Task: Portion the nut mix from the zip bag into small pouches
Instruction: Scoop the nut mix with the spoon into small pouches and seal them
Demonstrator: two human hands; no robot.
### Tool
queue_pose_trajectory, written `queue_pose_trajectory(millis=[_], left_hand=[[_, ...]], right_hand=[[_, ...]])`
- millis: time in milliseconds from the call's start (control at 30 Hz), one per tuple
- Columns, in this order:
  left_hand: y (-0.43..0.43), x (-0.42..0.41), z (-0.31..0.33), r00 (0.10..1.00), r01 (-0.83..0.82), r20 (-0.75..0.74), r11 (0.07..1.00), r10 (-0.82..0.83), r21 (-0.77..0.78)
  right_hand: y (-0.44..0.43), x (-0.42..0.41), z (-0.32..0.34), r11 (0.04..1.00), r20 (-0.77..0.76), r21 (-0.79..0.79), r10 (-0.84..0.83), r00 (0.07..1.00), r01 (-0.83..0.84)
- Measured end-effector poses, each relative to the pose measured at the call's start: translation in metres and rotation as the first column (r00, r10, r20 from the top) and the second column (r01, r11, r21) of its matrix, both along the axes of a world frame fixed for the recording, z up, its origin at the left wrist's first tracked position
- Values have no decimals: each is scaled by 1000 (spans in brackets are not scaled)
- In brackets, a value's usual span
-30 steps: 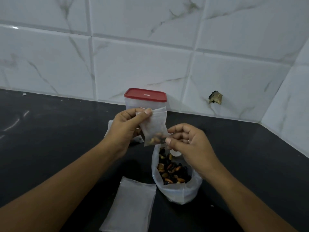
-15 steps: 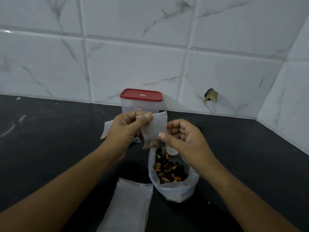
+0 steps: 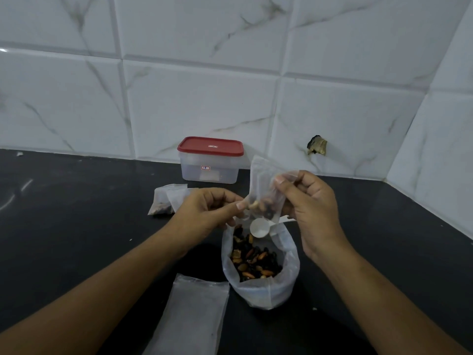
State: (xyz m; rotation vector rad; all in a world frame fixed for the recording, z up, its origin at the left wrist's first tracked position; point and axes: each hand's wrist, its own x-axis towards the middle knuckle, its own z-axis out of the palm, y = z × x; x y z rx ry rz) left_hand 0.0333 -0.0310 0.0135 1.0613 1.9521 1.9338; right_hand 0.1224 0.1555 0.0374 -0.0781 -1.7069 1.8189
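Head camera looking down at a black counter (image 3: 76,239) with white marble-look tiles (image 3: 204,98) behind it. Over on the left, toward the back, a couple of small pouches already filled (image 3: 166,201) lie on the counter, nuts bunched at their near ends. Closer to me, a flat pile of empty pouches (image 3: 194,316) sits just left of the zip bag.

Left hand (image 3: 207,213) is up above the counter, thumb and fingertips pinching the bottom left corner of the small pouch (image 3: 266,190) being worked on. Behind it, up against the wall, there's a clear plastic box with a red lid (image 3: 210,162), lid on.

The pouch itself is held in the air between both hands, tilted a bit, with a small clump of nuts down at its lower end. Right under it stands the zip bag (image 3: 261,293), mouth rolled open, nut mix (image 3: 253,260) filling the bottom, mostly dark bits with some orange-brown ones. A white plastic scoop (image 3: 259,228) sits at the bag's rim, bowl facing up, handle running off toward the right hand. Can't tell if that hand is touching it.

Right hand (image 3: 312,211) grips the pouch's upper part between thumb and forefinger, other fingers curled in. Further right, on the wall, there's a dark chipped spot (image 3: 317,148) in a tile.
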Motion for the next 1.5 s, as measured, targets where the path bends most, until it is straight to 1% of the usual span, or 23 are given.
queue_pose_trajectory(millis=[167,233,300,433,533,600,667,833,900,1133,1367,1500], left_hand=[[0,-3,-1,1000,8,7,1000,-8,-5],[-1,-2,-1,1000,7,7,1000,-7,-3],[-1,-2,-1,1000,-6,1,1000,6,5],[-1,-4,0,999,-31,-10,999,31,34],[-2,-4,0,999,-40,-17,999,40,10],[-3,-4,-1,999,-39,-27,999,39,-2],[-3,-3,0,999,-29,-24,999,30,22],[-1,4,8,1000,-19,12,992,18,124],[-1,3,8,999,-32,19,990,30,138],[-2,0,8,987,-133,112,969,112,206],[-3,-2,6,990,-116,105,979,99,166],[-3,-2,7,989,-121,108,979,104,166]], right_hand=[[0,-2,-3,999,18,-19,38,999,-38],[0,-2,-4,999,42,17,51,998,-52],[1,-2,-4,999,40,39,23,999,-24],[1,-1,-2,1000,9,-5,-9,1000,9],[1,-1,-2,999,5,-40,0,1000,0],[1,-1,-2,1000,7,-24,11,1000,-11],[1,0,-3,999,22,18,33,999,-34],[-8,0,-8,970,114,114,202,973,-215],[-10,-1,-9,962,119,128,225,967,-240],[-7,-3,-7,980,98,43,188,977,-193],[-9,-3,-9,984,102,59,164,981,-170],[-9,-3,-8,984,76,28,171,982,-174]])
